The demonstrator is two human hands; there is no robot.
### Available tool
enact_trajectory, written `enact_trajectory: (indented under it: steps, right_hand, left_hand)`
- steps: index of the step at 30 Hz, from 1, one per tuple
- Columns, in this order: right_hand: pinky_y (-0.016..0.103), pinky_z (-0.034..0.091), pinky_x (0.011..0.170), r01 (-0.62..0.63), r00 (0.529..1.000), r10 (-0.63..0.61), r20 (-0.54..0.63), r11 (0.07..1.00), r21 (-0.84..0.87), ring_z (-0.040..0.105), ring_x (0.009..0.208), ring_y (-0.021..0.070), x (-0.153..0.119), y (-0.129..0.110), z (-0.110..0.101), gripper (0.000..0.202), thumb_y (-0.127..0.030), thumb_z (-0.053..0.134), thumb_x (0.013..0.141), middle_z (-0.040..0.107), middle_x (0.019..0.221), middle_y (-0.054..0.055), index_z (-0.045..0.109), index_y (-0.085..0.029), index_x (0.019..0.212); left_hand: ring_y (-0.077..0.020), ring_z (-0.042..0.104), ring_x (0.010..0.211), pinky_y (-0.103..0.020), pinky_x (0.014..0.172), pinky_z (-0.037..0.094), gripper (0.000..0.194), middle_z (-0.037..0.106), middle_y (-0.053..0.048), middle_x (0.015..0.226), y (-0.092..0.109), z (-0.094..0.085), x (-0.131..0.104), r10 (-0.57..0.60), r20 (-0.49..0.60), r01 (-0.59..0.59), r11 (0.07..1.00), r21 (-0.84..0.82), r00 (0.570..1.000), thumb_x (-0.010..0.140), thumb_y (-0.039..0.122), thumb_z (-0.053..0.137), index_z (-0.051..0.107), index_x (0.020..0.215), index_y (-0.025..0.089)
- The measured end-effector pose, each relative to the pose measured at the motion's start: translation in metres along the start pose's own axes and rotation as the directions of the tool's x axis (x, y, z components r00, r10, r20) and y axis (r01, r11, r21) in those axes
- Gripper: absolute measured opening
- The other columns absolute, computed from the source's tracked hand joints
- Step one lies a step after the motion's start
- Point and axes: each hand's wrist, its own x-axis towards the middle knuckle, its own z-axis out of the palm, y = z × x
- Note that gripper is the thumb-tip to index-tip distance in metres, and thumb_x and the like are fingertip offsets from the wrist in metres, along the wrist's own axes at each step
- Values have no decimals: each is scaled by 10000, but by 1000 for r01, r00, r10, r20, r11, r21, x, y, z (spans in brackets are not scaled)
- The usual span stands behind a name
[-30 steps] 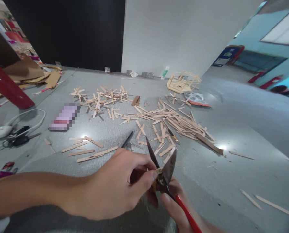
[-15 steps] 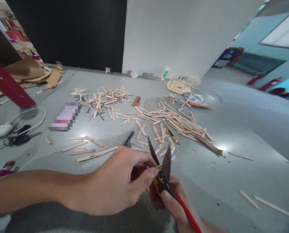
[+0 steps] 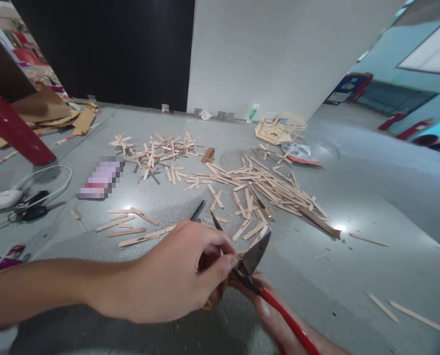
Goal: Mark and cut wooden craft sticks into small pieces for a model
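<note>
My left hand (image 3: pixel 190 276) pinches a small wooden stick (image 3: pixel 239 256) between thumb and forefinger, at the base of the blades. Just right of it, my right hand (image 3: pixel 275 315) is wrapped round the red handle of the snips (image 3: pixel 256 254), whose dark blades stand wide apart. The other handle is mostly hidden behind the hands; something yellow shows below my left fingers. Beyond the hands lie a large pile of wooden sticks (image 3: pixel 275 187) and a dark pen (image 3: pixel 198 209).
A phone (image 3: pixel 100 178), a white cable (image 3: pixel 66 170) and keys (image 3: pixel 33 212) lie at left, near a red cylinder (image 3: pixel 20 130). A stick frame (image 3: pixel 279 129) and a plastic bag (image 3: pixel 300 154) are at the back right. Crossed sticks (image 3: pixel 168 148) lie further back.
The snips' blades have spread wider and the red handle has swung outward in my right hand. My left hand has hardly moved and still pinches the stick.
</note>
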Motion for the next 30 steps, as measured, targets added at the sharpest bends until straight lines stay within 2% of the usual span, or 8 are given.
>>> enact_trajectory:
  steps: [5, 7, 11, 16, 21, 24, 30]
  right_hand:
    - [492, 638, 817, -15, 1000, 15, 22, 999, 38, 718, 1113, 371, 7, 3, -1, 481, -737, 610, 839, 763, 1017, 21, 706, -410, 1178]
    - [470, 641, 795, -9, 999, 7, 44, 999, 38, 721, 1096, 368, 8, 4, -4, 468, -722, 596, 853, 760, 989, 18, 695, -409, 1186]
    - [375, 634, 638, -18, 996, 16, 85, 999, 31, 754, 863, 326, 1, 2, -14, 430, -685, 602, 877, 736, 849, 40, 714, -343, 1112]
    - [337, 559, 456, -23, 1000, 24, 16, 1000, -16, 706, 622, 283, -12, 0, -18, 467, -744, 536, 875, 682, 701, 10, 702, -399, 1144]
    - [353, 513, 406, -1, 999, 4, 39, 997, -78, 716, 628, 316, -12, 3, -10, 583, -808, 584, 790, 695, 703, 14, 696, -416, 1207]
    - [354, 516, 419, 1, 1000, -2, -15, 999, -50, 714, 638, 315, -13, 8, -7, 563, -817, 568, 784, 672, 660, 9, 717, -403, 1135]
    - [350, 496, 401, -58, 992, 61, -108, 998, 33, 667, 561, 288, -21, 18, -4, 469, -757, 597, 825, 625, 603, 26, 729, -342, 1000]
  left_hand:
    - [-104, 523, 521, -195, 488, 383, 290, 646, 0, 623, -2, 4, -1, 44, -135, -22, 987, 162, 990, 994, 304, 539, 719, 823, 154]
    - [-98, 500, 523, -186, 483, 368, 286, 623, 8, 603, -2, 4, 0, 64, -152, -36, 982, 184, 986, 988, 286, 543, 716, 806, 150]
    - [-100, 601, 571, -167, 509, 408, 220, 705, -5, 685, -1, 1, 1, 38, -58, -39, 999, -8, 998, 990, 263, 573, 696, 854, 141]
    - [-115, 683, 668, -163, 559, 440, 173, 754, -14, 759, 0, 1, 1, 23, 16, -20, 982, -189, 1000, 999, 241, 592, 681, 888, 143]
    - [-105, 645, 644, -168, 548, 426, 166, 736, -14, 752, 3, 3, 0, 27, 4, -26, 983, -182, 1000, 988, 237, 611, 668, 867, 139]
    - [-95, 594, 616, -169, 541, 411, 171, 700, 0, 717, 4, 2, 0, 17, 0, -16, 991, -129, 1000, 990, 240, 607, 682, 876, 138]
    - [-80, 552, 606, -161, 534, 392, 202, 660, 15, 694, 3, 3, 0, 40, -17, -41, 995, -92, 999, 997, 249, 597, 679, 854, 132]
